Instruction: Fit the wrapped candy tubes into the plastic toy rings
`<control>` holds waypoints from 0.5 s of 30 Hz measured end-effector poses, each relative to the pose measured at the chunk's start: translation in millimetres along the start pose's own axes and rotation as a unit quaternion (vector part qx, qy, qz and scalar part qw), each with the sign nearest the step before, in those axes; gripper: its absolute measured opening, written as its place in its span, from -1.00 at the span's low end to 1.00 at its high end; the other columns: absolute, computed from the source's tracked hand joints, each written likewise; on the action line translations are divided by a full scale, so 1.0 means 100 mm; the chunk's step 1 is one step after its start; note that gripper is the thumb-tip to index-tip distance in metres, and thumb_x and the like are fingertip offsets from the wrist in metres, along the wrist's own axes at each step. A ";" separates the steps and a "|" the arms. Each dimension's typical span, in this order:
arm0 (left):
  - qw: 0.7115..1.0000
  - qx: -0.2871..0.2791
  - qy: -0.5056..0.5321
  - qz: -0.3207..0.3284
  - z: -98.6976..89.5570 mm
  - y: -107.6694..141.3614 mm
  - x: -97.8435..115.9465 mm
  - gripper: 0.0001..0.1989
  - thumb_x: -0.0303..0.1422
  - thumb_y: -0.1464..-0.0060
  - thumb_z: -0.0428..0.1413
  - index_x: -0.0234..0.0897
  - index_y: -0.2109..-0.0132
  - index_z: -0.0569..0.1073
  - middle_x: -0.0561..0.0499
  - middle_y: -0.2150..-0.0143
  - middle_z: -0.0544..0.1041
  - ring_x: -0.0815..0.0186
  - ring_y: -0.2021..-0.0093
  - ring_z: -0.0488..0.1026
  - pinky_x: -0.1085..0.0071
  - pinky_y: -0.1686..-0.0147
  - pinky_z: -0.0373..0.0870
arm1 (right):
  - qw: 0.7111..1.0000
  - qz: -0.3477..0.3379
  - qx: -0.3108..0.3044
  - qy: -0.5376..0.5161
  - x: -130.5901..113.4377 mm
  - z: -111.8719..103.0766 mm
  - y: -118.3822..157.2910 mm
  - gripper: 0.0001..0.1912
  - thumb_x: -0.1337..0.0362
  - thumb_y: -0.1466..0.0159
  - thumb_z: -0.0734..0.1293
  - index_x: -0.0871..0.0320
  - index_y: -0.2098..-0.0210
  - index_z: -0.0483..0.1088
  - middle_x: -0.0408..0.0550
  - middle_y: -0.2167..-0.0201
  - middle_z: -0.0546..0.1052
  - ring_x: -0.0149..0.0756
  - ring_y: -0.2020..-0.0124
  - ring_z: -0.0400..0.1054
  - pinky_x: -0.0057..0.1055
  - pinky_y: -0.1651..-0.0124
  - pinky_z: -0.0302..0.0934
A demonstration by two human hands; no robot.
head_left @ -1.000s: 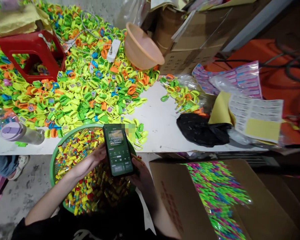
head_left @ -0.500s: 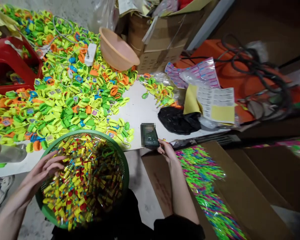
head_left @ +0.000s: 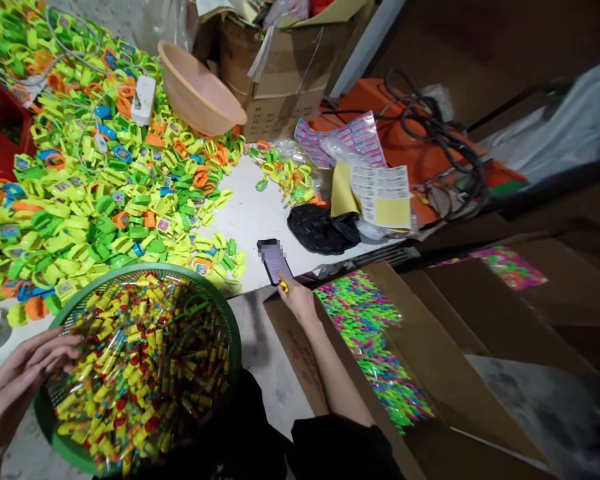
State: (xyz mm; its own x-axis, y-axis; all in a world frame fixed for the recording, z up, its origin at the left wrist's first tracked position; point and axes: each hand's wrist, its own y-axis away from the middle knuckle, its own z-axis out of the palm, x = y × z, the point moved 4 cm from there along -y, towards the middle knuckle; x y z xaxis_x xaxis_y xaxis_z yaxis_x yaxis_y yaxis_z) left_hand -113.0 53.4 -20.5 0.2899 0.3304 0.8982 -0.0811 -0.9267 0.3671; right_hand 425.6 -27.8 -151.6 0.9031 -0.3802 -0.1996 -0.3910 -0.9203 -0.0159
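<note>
Green basket: left hand, unclenched | phone: right hand, pinching yellow piece

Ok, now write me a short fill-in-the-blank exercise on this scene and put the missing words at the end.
1. The right hand is at the lit screen of a ____.
2. The left hand is at the edge of a ____ basket.
3. In the picture, the black bag on the white table lies to the ____ (left or right) of the basket.

Missing words: phone; green; right.
</note>
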 end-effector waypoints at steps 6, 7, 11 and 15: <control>0.988 0.059 -0.124 0.072 -0.06 0.02 0.04 -0.46 0.01 0.04 0.11 -0.06 -0.07 0.35 -0.06 -0.06 0.47 -0.01 -0.04 0.40 0.01 -0.08 0.34 | 0.999 0.037 -0.017 0.017 0.03 0.14 0.03 -0.49 0.31 -0.27 0.18 0.11 -0.22 0.21 0.04 0.12 0.56 -0.21 0.29 0.49 -0.42 0.31 0.29; 0.973 0.074 -0.190 0.112 -0.05 0.03 0.08 -0.46 0.01 0.03 0.09 -0.06 -0.08 0.34 -0.05 -0.09 0.44 -0.01 -0.08 0.38 -0.01 -0.12 0.29 | 0.999 0.045 -0.018 0.022 0.05 0.16 0.03 -0.48 0.31 -0.27 0.19 0.13 -0.22 0.20 0.05 0.14 0.57 -0.20 0.29 0.49 -0.43 0.31 0.29; 0.889 0.111 -0.377 0.233 0.02 0.04 0.12 -0.44 0.05 -0.02 -0.01 -0.14 -0.09 0.32 -0.12 -0.13 0.38 -0.03 -0.14 0.30 -0.05 -0.15 0.21 | 0.997 0.060 -0.022 0.034 0.09 0.18 0.03 -0.48 0.30 -0.27 0.19 0.13 -0.23 0.19 0.06 0.19 0.58 -0.21 0.29 0.49 -0.44 0.30 0.26; 0.884 0.101 -0.386 0.242 0.01 0.01 0.06 -0.43 0.05 -0.06 -0.05 -0.19 -0.09 0.31 -0.16 -0.12 0.37 -0.01 -0.14 0.30 0.00 -0.17 0.19 | 0.998 0.053 -0.025 0.032 0.11 0.16 -0.02 -0.49 0.30 -0.28 0.19 0.11 -0.23 0.19 0.06 0.20 0.58 -0.22 0.28 0.49 -0.45 0.30 0.24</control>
State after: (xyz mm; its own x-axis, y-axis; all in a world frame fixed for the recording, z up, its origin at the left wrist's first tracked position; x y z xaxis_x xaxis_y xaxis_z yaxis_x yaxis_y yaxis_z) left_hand -110.4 54.3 -14.9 0.8390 -0.2621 0.4769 -0.2239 -0.9650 -0.1364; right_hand 433.1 -28.5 -169.8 0.8672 -0.4796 -0.1337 -0.4772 -0.8773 0.0517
